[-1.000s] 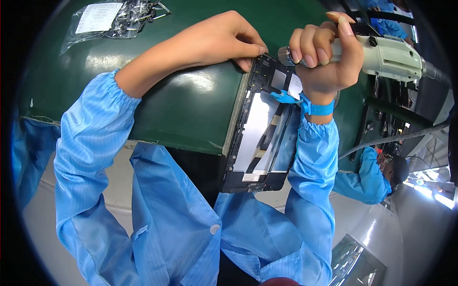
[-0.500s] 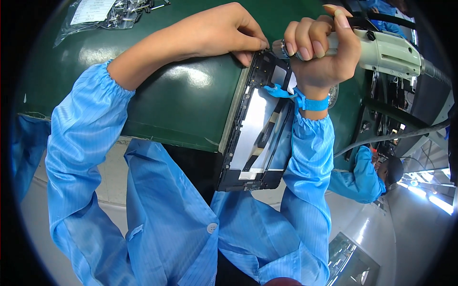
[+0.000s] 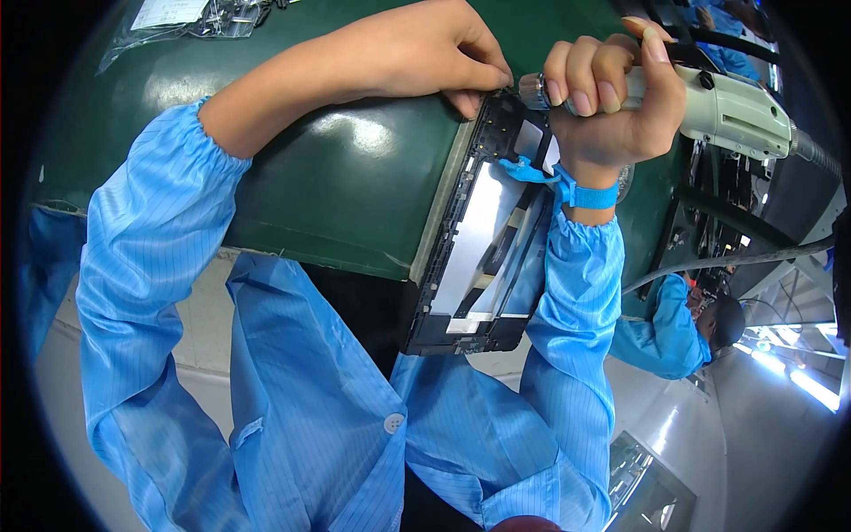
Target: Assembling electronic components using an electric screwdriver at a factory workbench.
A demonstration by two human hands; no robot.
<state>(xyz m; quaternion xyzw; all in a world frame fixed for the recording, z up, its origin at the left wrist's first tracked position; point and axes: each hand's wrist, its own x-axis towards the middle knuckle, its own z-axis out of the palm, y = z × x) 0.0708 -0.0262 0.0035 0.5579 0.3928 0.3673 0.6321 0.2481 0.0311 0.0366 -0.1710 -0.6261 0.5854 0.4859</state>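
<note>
My right hand is wrapped around a pale green electric screwdriver, held nearly level, its metal nose pointing left over the far end of the device. A blue wrist strap circles that wrist. The device is an opened black tablet-like frame with silver panels and dark strips inside, tilted across the table edge. At its far left corner my left hand pinches thumb and forefinger together beside the screwdriver's nose. Whatever lies between those fingertips is too small to make out.
The green table has a worn near edge. At the far left lies a clear bag of small metal parts with a white label. A grey cable crosses at right, in front of a co-worker in blue.
Both hands and the screwdriver have shifted slightly to the right in the picture. The far end of the frame sits a little further right too. Neither grip looks different.
</note>
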